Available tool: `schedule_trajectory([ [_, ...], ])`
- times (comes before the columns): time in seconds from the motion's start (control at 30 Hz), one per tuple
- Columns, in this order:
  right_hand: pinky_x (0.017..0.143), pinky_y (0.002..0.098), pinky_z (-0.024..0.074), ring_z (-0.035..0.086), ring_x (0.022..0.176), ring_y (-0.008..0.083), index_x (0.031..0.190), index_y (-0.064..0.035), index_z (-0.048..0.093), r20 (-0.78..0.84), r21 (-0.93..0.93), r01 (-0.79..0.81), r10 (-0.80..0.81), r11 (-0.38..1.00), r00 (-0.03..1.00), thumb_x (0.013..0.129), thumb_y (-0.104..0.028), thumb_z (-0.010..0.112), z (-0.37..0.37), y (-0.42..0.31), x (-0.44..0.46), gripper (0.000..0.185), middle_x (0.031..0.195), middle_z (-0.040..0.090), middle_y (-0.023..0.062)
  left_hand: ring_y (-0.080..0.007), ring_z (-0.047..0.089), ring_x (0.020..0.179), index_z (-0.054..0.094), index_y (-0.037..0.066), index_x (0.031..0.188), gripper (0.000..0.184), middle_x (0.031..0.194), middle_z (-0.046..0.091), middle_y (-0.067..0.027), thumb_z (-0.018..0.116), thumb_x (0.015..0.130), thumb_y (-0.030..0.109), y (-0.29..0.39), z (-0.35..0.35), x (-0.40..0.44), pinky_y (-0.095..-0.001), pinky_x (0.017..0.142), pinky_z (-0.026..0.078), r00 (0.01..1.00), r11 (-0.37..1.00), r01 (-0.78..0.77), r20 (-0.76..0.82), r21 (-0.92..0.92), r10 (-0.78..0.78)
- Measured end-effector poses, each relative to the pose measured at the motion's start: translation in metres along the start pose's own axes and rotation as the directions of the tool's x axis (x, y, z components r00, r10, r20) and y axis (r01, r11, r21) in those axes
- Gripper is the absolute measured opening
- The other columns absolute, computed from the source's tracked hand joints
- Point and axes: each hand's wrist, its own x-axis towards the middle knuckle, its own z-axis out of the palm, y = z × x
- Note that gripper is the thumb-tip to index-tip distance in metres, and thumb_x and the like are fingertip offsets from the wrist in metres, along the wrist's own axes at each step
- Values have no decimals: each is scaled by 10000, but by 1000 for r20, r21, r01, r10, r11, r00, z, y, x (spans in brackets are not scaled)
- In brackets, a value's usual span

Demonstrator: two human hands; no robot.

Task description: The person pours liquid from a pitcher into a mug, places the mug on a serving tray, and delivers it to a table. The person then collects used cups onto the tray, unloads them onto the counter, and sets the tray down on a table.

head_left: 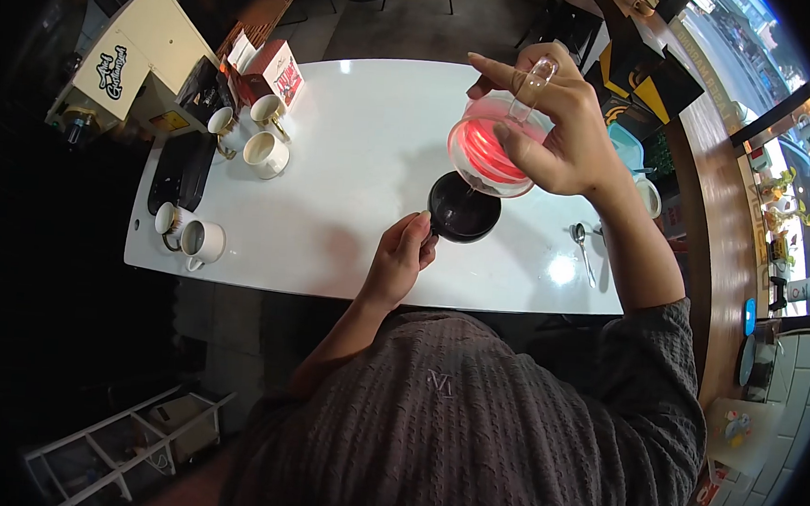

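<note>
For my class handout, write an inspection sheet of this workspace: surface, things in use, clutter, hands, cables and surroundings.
Surface: white table, glossy, with bright reflections.
Things in use: black cup, held mouth up; clear jug with pink-red colour showing, tipped above it.
Clutter: five mugs on the left side, a red box behind some of them, a spoon at right.
Hands: left hand grips the cup's handle; right hand holds the jug.
Cables: nothing seen on the table.
Surroundings: white rack at lower left, wooden counter at right, chairs beyond the table.
</note>
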Motion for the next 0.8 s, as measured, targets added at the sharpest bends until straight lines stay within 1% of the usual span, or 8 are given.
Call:
schedule_trajectory([
  [0.07,860,364,481,545,934,281,846,-65,755,-3,3,-68,68,998,998,613,-286,578,-1,-2,0,367,1144,692,108,-51,361,566,453,95,768,347,668,404,35,448,1024,330,0,2,-1,-212,496,283,1000,999,-14,-17,33,15],
  [0.33,862,369,480,547,941,280,865,-62,758,-3,-12,-40,40,999,999,612,-302,575,-1,-1,-3,394,1135,696,106,-64,375,545,456,91,776,377,654,401,29,436,1020,378,3,5,-7,-221,476,275,997,998,-18,-69,61,22],
  [0.4,863,369,479,547,941,279,874,-62,759,-14,-13,-29,29,999,999,614,-303,573,0,-2,-3,401,1135,696,106,-31,341,614,441,113,753,357,690,362,66,473,1023,345,5,2,-9,-200,533,300,1000,1000,-8,-3,12,8],
  [0.53,856,371,477,549,935,276,908,-57,761,-9,-23,-45,45,999,999,618,-301,573,0,-4,-3,424,1141,693,107,-29,339,613,438,113,748,361,687,357,68,470,1024,344,6,1,-12,-201,534,297,1000,1000,-13,-5,28,14],
  [0.6,850,371,479,551,936,276,920,-54,761,-1,-29,-41,41,999,999,619,-300,574,1,-5,-2,432,1138,695,106,-59,357,557,487,73,814,385,677,425,25,431,1021,393,3,-2,-11,-215,480,276,998,993,-52,-14,107,54],
  [0.7,836,376,485,555,935,277,907,-56,767,-23,-21,-56,55,998,998,615,-292,583,3,-7,-1,418,1120,701,106,-58,355,563,492,71,822,381,681,431,25,433,1021,390,5,-4,-13,-215,485,279,998,991,-66,13,113,65],
  [0.77,793,366,449,447,849,245,1085,54,693,-1,-22,18,-18,1000,1000,679,-251,598,3,-6,-1,516,907,721,92,-57,353,564,491,70,822,381,680,429,25,436,1021,390,5,-5,-13,-214,487,278,998,992,-61,16,110,60],
  [0.8,793,366,449,447,849,245,1085,54,693,2,-23,16,-16,1000,1000,679,-251,598,2,-10,1,516,907,721,92,-56,351,565,490,69,821,382,680,427,26,438,1020,390,5,-6,-12,-213,489,277,998,992,-59,18,107,58],
])
